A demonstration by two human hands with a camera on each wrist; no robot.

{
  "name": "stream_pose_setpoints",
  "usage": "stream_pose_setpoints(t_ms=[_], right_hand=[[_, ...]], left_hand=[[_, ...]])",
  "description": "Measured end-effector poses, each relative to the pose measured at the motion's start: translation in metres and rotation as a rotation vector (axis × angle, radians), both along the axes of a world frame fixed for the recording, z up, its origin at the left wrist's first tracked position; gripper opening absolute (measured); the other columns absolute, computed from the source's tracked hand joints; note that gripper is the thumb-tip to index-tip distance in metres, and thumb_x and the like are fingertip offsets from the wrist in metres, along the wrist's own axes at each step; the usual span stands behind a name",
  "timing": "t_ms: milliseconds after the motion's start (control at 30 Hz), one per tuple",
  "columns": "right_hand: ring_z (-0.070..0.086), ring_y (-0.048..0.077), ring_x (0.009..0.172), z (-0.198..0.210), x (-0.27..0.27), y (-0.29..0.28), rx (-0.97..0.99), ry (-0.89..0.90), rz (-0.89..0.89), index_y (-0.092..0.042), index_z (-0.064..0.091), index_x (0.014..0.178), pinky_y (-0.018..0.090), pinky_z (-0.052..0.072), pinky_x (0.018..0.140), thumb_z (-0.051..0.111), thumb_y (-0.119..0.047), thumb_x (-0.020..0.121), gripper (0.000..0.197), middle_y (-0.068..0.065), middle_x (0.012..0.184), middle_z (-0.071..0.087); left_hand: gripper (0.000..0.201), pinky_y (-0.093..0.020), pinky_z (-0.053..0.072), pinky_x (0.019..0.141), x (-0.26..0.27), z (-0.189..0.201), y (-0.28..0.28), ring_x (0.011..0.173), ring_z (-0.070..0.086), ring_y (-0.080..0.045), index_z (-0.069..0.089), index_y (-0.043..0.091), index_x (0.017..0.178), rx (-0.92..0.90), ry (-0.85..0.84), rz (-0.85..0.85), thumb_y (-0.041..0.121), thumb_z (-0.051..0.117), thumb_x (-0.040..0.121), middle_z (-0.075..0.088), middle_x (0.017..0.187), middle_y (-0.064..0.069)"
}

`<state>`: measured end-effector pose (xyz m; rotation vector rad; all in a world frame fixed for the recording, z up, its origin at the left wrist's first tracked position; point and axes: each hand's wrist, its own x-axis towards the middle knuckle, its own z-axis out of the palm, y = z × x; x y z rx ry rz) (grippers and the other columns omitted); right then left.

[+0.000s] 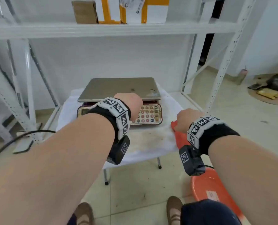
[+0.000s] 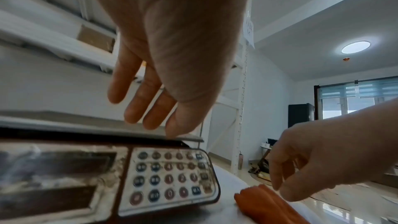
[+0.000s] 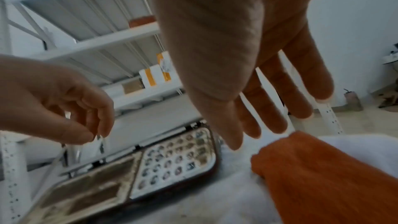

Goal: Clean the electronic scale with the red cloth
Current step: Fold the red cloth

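The electronic scale (image 1: 118, 88) has a steel pan and a dirty keypad (image 2: 170, 178), and it sits on a small table under a white cover (image 1: 151, 142). My left hand (image 2: 150, 117) hovers at the pan's front edge, fingers relaxed and the thumb tip close to the rim. It holds nothing. The red cloth (image 3: 323, 176) lies folded on the cover to the right of the scale (image 3: 172, 159). My right hand (image 3: 269, 122) hangs just above the cloth's far end with fingers extended, not gripping it. In the head view the cloth (image 1: 178, 138) is partly hidden under that wrist.
A white metal shelving frame (image 1: 224, 62) surrounds the table, and cardboard boxes (image 1: 118, 10) stand on the shelf above. An orange basin (image 1: 213, 185) sits on the tiled floor at the front right. A black cable (image 1: 13, 140) runs along the left. My shoes (image 1: 174, 210) are below.
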<state>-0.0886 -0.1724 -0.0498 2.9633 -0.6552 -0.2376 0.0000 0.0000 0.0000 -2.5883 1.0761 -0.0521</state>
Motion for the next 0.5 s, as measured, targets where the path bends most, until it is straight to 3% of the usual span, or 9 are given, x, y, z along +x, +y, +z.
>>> stream_pose_setpoints(t_ms=[133, 200, 333, 400, 500], right_hand=[[0.053, 0.016, 0.059, -0.021, 0.019, -0.009, 0.064, 0.142, -0.07, -0.013, 0.063, 0.084, 0.024, 0.043, 0.057, 0.055, -0.037, 0.084, 0.025, 0.0, 0.069, 0.057], [0.054, 0.017, 0.059, -0.029, 0.027, -0.011, 0.048, 0.168, -0.089, -0.013, 0.06, 0.077, 0.027, 0.047, 0.061, 0.057, -0.03, 0.083, 0.018, 0.0, 0.068, 0.056], [0.047, 0.018, 0.058, -0.031, 0.031, -0.016, 0.081, 0.061, -0.193, -0.012, 0.045, 0.067, 0.028, 0.041, 0.061, 0.047, -0.028, 0.09, 0.028, 0.002, 0.069, 0.05], [0.052, 0.023, 0.068, -0.023, 0.032, -0.021, 0.15, -0.006, -0.255, -0.009, 0.049, 0.073, 0.027, 0.042, 0.062, 0.049, -0.028, 0.088, 0.024, 0.007, 0.076, 0.054], [0.06, 0.028, 0.083, -0.005, 0.034, -0.036, 0.339, -0.308, -0.357, -0.009, 0.063, 0.084, 0.028, 0.048, 0.068, 0.052, -0.019, 0.081, 0.015, 0.011, 0.086, 0.063]], left_hand=[[0.013, -0.031, 0.048, 0.062, 0.023, -0.021, -0.035, 0.078, 0.059, -0.021, 0.061, 0.015, 0.097, 0.024, 0.073, -0.068, 0.015, 0.053, 0.087, 0.062, 0.091, 0.0], [0.018, -0.033, 0.051, 0.068, 0.032, -0.022, -0.045, 0.085, 0.059, -0.021, 0.06, 0.016, 0.104, 0.009, 0.104, -0.121, 0.016, 0.052, 0.088, 0.062, 0.098, 0.0], [0.021, -0.031, 0.046, 0.067, 0.043, -0.019, -0.053, 0.081, 0.054, -0.018, 0.058, 0.017, 0.109, -0.072, 0.164, -0.156, 0.017, 0.051, 0.09, 0.059, 0.106, -0.001], [0.021, -0.03, 0.047, 0.068, 0.045, -0.017, -0.056, 0.083, 0.057, -0.018, 0.06, 0.017, 0.109, -0.085, 0.192, -0.173, 0.017, 0.052, 0.09, 0.06, 0.107, -0.001], [0.023, -0.029, 0.048, 0.076, 0.05, -0.011, -0.061, 0.096, 0.059, -0.021, 0.062, 0.016, 0.109, -0.112, 0.242, -0.214, 0.018, 0.052, 0.089, 0.063, 0.109, -0.002]])
